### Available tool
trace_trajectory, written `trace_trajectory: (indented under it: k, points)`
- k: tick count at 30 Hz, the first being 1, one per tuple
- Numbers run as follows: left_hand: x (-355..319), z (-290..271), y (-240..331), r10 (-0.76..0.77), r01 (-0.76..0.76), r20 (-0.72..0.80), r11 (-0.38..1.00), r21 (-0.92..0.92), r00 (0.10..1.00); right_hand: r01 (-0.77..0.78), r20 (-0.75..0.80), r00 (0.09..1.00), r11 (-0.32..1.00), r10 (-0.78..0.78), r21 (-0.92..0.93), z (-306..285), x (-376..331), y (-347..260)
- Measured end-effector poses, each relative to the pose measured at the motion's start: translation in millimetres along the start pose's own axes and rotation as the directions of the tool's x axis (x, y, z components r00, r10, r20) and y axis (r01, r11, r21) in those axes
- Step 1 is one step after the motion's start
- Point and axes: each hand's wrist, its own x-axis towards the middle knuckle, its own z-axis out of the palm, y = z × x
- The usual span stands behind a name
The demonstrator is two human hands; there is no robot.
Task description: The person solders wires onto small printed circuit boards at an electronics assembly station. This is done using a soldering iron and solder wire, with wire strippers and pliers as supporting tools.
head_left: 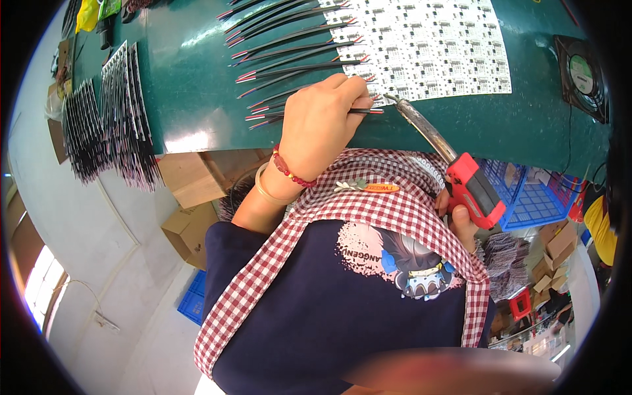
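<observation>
Green table (197, 85) fills the upper view, glossy, with patches of glare; on it a white circuit-board sheet (428, 49), printed in a repeating grid of small dark parts, its far end running out of view; soldering iron (475, 189) with red and black handle, long metal barrel, darkened toward the tip; black cables (289, 43) in a row along the sheet's left side, slim, slightly bowed, ends split into thin leads, red and white among them.

Room: wide bare green to the left, from the cables' outer ends across to bundles of wired strips (122, 99), which hang past the table edge; bare green on the right too, between the sheet and a black fan (581, 74); a narrower strip below the sheet's near edge; my checked apron (375, 207) close against the table's near edge.

Grip: my left hand (322, 105) lies over the near end of the row, thumb and fingertips pinched together on a cable (364, 111), its leads poking out rightward near the sheet's near left corner; whether I pinch more than one, I cannot tell; my right hand (463, 220), partly hidden, is wrapped round the iron's handle; tip points up and left, close to my left fingertips; contact with a lead too small to tell.
</observation>
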Motion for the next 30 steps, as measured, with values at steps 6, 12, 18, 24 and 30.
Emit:
trace_trajectory:
  k: [6, 12, 18, 24, 30]
  points:
    - [0.6, 0.2, 1.9, 0.001, -0.001, -0.012, 1.000, -0.006, 1.000, -0.082, 0.043, 0.995, 0.980, 0.092, -0.182, -3.6, 1.7, 0.5]
    - [-1.1, 1.9, 4.9, 0.013, -0.012, -0.020, 0.998, 0.056, 1.000, -0.066, 0.071, 0.994, 0.975, 0.082, -0.211, -7.1, 0.0, 7.9]
    - [1.3, -2.9, 6.6, 0.011, -0.012, 0.021, 0.997, 0.078, 1.000, -0.049, 0.062, 0.997, 0.999, 0.049, 0.008, -8.9, -1.4, -0.8]
    - [1.9, -3.6, 6.1, -0.028, 0.027, 0.029, 0.999, 0.037, 0.999, -0.013, 0.064, 0.998, 1.000, 0.014, -0.021, -9.2, -1.6, 4.7]
    - [3.9, -5.0, 5.7, -0.022, 0.021, 0.043, 1.000, 0.013, 0.999, 0.022, 0.066, 0.998, 0.986, -0.011, -0.166, -18.4, -0.1, 15.2]
